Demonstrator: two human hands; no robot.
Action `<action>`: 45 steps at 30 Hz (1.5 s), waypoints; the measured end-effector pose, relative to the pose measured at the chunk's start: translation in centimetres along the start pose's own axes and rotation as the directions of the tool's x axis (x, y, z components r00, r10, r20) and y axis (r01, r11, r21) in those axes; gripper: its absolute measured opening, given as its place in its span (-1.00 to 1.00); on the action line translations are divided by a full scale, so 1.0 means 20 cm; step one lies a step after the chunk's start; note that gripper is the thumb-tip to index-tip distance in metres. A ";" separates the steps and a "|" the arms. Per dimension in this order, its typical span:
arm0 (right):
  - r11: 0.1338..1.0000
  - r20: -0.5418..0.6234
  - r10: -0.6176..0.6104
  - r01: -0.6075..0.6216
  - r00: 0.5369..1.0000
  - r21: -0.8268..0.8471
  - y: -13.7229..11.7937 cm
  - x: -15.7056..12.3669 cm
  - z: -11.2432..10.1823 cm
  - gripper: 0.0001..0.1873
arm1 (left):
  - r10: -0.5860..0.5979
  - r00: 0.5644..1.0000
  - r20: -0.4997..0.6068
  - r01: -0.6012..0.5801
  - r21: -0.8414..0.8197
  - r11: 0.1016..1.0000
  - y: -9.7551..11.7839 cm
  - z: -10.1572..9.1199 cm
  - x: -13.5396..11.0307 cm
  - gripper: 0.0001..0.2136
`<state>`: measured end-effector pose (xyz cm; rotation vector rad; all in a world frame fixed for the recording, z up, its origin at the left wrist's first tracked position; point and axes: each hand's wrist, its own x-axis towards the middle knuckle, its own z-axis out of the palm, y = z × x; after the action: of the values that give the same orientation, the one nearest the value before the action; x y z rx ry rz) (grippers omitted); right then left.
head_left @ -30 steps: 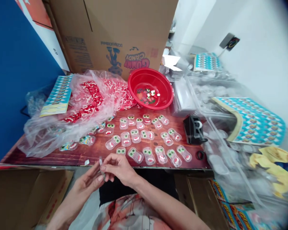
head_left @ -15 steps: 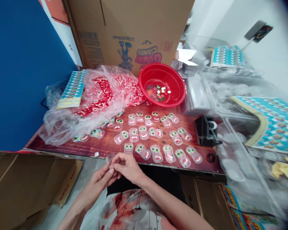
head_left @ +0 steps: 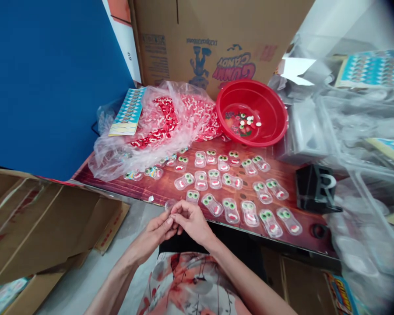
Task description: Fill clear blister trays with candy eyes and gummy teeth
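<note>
My left hand (head_left: 160,229) and my right hand (head_left: 191,221) meet at the table's front edge, fingers pinched together. Between them is a small clear plastic blister tray (head_left: 170,204), mostly hidden by the fingers. Beyond my hands, several clear blister trays (head_left: 230,210) lie in rows on the wood-patterned table (head_left: 164,192), each with two green candy eyes and a red-and-white candy mouth. Farther back, a red basin (head_left: 265,136) holds a few loose eye candies. Beside it, a clear bag (head_left: 101,157) is full of red-and-white mouth candies (head_left: 151,140).
A black tape dispenser (head_left: 310,188) and a dark tape roll (head_left: 319,230) sit at the right. Clear bins (head_left: 351,168) of plastic pieces stand beyond. A big carton (head_left: 197,22) rises at the back, a blue panel (head_left: 49,87) at left, an open carton (head_left: 49,223) below.
The view has turned left, so the table and its things appear farther right. My hands keep the same pinched pose around the clear tray.
</note>
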<state>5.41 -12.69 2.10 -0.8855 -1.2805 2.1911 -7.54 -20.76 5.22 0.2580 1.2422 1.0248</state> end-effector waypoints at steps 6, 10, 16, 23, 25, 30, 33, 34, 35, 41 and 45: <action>1.000 -0.003 0.007 -0.007 1.000 -0.030 -0.01 -0.01 0.01 -0.86 | 0.003 1.000 0.019 -0.002 -0.050 0.999 -0.02 -0.02 0.00 -0.50; 0.997 -0.027 -0.020 0.018 0.999 -0.074 -0.01 -0.01 0.01 -0.88 | 0.043 0.998 0.042 -0.040 -0.055 0.998 -0.03 -0.02 0.01 -0.49; 0.989 -0.059 -0.074 0.066 0.996 -0.134 -0.02 -0.01 0.00 -0.86 | 0.100 0.995 0.030 -0.097 -0.107 0.990 -0.04 -0.01 0.01 -0.47; 0.994 0.001 -0.030 0.030 1.000 -0.103 -0.04 0.01 -0.03 -0.76 | 0.092 0.995 0.036 -0.091 -0.029 0.995 -0.05 -0.02 0.03 -0.47; 0.992 0.010 -0.031 0.032 0.999 -0.119 -0.04 0.02 -0.04 -0.75 | 0.076 0.997 0.027 -0.077 0.006 0.997 -0.05 -0.02 0.03 -0.48; 0.993 0.018 -0.042 0.044 0.999 -0.114 -0.04 0.02 -0.04 -0.73 | 0.051 0.998 0.024 -0.052 0.037 0.998 -0.02 0.00 0.02 -0.55; 0.987 0.020 -0.043 0.046 0.999 -0.152 -0.04 0.03 -0.04 -0.78 | 0.046 0.999 0.024 -0.047 0.040 0.998 -0.01 0.01 0.03 -0.56; 0.985 0.020 -0.044 0.047 0.999 -0.167 -0.03 0.03 -0.04 -0.80 | 0.048 0.999 0.026 -0.049 0.038 0.998 -0.01 0.01 0.03 -0.56; 0.983 0.017 -0.046 0.048 0.999 -0.178 -0.03 0.03 -0.04 -0.81 | 0.051 0.998 0.027 -0.051 0.035 0.998 -0.01 0.01 0.03 -0.56; 0.964 -0.006 -0.066 0.062 0.998 -0.260 -0.03 0.02 -0.03 -0.86 | 0.070 0.996 0.057 -0.070 -0.002 0.998 -0.02 0.00 0.04 -0.61; 0.959 0.015 -0.075 0.077 0.997 -0.272 -0.04 0.03 -0.03 -0.87 | 0.096 0.993 0.068 -0.096 -0.005 0.995 -0.01 0.01 0.04 -0.63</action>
<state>5.60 -11.56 2.41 -0.9159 -1.6182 1.9887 -7.27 -20.27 4.61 0.3518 1.1761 1.0904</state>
